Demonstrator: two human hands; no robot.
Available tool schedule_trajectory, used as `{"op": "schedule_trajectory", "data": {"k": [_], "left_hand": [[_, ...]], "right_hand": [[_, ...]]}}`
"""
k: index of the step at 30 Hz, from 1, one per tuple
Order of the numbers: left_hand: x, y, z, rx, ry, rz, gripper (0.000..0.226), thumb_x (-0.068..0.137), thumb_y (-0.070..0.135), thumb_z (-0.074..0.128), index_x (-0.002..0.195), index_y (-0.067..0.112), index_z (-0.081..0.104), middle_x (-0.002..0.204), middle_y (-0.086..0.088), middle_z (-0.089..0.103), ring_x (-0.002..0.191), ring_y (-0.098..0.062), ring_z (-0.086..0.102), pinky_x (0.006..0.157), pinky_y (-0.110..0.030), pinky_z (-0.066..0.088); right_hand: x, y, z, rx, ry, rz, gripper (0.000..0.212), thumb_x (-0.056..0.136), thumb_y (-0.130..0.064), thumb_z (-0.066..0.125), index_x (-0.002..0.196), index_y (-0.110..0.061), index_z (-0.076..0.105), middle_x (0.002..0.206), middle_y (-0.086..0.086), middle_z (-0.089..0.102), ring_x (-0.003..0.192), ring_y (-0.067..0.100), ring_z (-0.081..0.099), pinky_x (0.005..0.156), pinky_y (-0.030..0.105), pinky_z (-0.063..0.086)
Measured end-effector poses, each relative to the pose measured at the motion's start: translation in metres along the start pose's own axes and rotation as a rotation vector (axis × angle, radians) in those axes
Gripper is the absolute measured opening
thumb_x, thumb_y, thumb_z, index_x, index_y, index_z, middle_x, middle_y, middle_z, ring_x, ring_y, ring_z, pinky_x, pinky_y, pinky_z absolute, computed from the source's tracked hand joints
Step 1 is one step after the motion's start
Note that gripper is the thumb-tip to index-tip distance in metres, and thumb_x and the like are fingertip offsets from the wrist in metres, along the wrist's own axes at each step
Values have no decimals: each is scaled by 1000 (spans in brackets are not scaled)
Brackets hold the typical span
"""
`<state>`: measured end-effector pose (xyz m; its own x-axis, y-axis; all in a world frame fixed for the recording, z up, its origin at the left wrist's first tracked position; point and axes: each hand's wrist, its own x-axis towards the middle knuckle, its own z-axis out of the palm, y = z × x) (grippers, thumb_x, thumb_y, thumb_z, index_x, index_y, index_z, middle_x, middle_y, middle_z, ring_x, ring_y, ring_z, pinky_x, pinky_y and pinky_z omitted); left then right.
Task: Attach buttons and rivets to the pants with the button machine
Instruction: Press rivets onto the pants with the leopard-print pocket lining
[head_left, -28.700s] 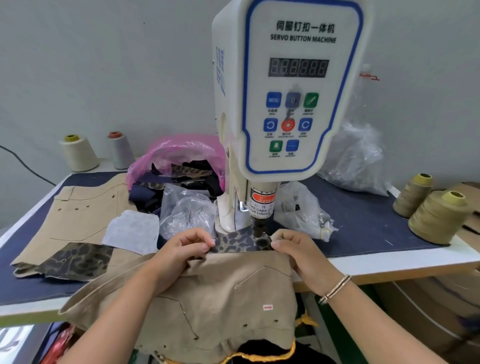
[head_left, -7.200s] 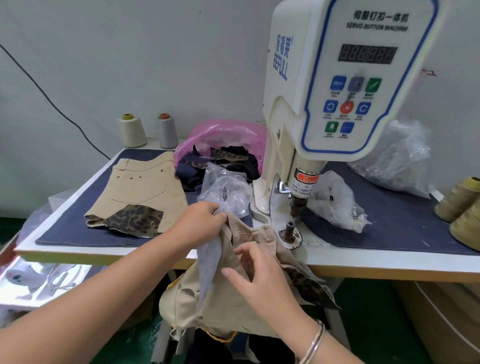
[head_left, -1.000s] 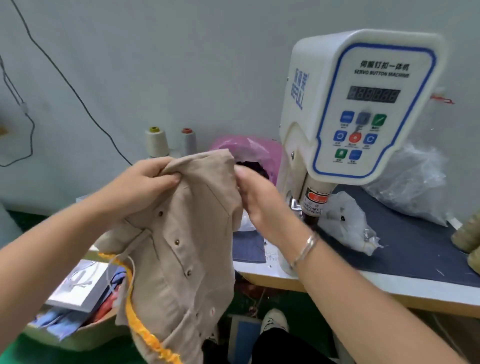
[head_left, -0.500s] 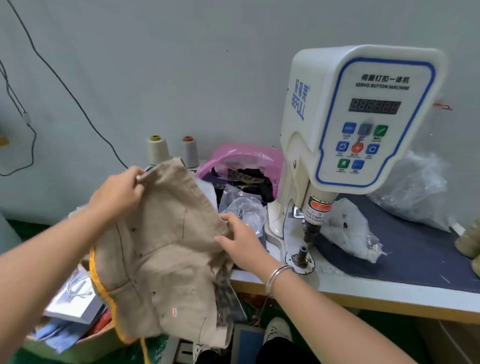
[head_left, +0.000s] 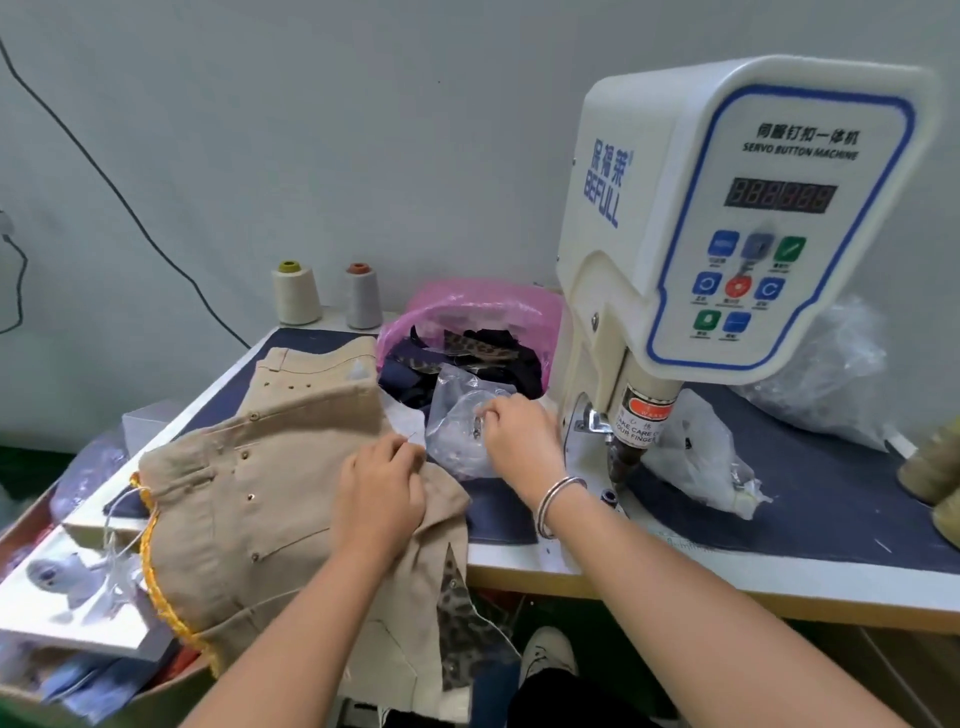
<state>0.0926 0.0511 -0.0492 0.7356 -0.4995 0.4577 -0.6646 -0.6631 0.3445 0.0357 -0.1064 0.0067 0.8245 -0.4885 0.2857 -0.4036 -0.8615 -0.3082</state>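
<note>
Hands: left (head_left: 378, 493) presses pants (head_left: 249, 509), waistband toward far-left.

I am looking at a garment workshop: a servo button machine (head_left: 727, 249) on a worktable (head_left: 727, 577), thread cones (head_left: 296, 291), tan pants (head_left: 260, 499), bagged fabric scraps (head_left: 467, 353).

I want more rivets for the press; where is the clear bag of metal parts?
In the head view, the clear bag lies mid-table, just left of the button machine and in front of the pink bag; the right hand reaches into it.
</note>
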Motion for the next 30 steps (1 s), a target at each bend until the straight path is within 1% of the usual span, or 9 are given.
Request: {"op": "schedule_trajectory", "data": {"k": [2, 4, 7, 12, 21, 23, 25, 28, 30], "left_hand": [[0, 0, 0, 6, 7, 2, 31, 74, 20, 39, 87, 16, 67, 97, -2, 63, 86, -28, 58, 79, -39, 42], [0, -1, 1, 8, 10, 0, 34, 74, 24, 34, 84, 17, 66, 93, 0, 62, 83, -27, 57, 77, -39, 41], [-1, -1, 1, 21, 12, -13, 24, 74, 19, 45, 84, 17, 66, 93, 0, 63, 82, -26, 58, 75, -38, 41], [-1, 0, 2, 34, 15, -14, 23, 75, 18, 48, 86, 16, 69, 95, -1, 64, 86, -26, 58, 78, -37, 41], [-1, 0, 1, 44, 18, -14, 27, 77, 20, 44, 88, 15, 69, 98, 0, 64, 89, -24, 58, 80, -36, 40], [-1, 0, 2, 33, 28, -16, 27, 76, 19, 45, 87, 15, 70, 97, 0, 65, 87, -25, 58, 79, -36, 41], [-1, 0, 2, 23, 45, -17, 26, 75, 17, 46, 85, 15, 70, 95, -1, 66, 86, -26, 59, 78, -37, 41], [-1, 0, 3, 19, 53, -19, 25, 73, 16, 48, 84, 14, 71, 93, -2, 67, 85, -29, 60, 78, -38, 41], [-1, 0, 3, 13, 56, -21, 25, 73, 16, 48, 83, 14, 71, 93, -2, 67, 85, -29, 60, 78, -38, 40]], "right_hand": [[12, 1, 3, -230, -188, -18, 26, 91, -12, 41, 93, -19, 66, 102, 4, 66, 100, 27, 60, 85, 35, 36], [19, -2, 10, -315, -255, -56, 28, 90, -13, 43, 98, -22, 68, 101, 1, 68, 99, 25, 59, 81, 35, 30], [21, -12, 24, -386, -196, -121, 23, 90, -18, 47, 98, -24, 68, 97, -2, 68, 98, 23, 59, 79, 35, 28], [25, -19, 33, -490, -147, -200, 16, 89, -18, 52, 98, -21, 65, 101, -3, 67, 101, 21, 60, 89, 36, 35], [22, -17, 27, -469, -166, -197, 13, 86, -16, 54, 95, -18, 63, 95, -1, 66, 95, 22, 62, 73, 31, 30], [18, -16, 21, -328, -105, -149, 16, 89, -15, 49, 96, -13, 64, 97, 5, 66, 95, 26, 62, 70, 30, 33], [9, -16, 10, -9, -13, -50, 14, 88, -14, 49, 88, -7, 61, 89, 11, 66, 86, 30, 61, 67, 32, 38], [-20, -19, -12, 516, 69, 100, 13, 82, -11, 58, 69, -8, 54, 74, 8, 64, 69, 21, 56, 66, 32, 44], [-51, -20, -25, 807, 43, 199, 11, 80, -11, 62, 69, -7, 59, 73, 7, 67, 72, 19, 62, 68, 28, 49]]}}
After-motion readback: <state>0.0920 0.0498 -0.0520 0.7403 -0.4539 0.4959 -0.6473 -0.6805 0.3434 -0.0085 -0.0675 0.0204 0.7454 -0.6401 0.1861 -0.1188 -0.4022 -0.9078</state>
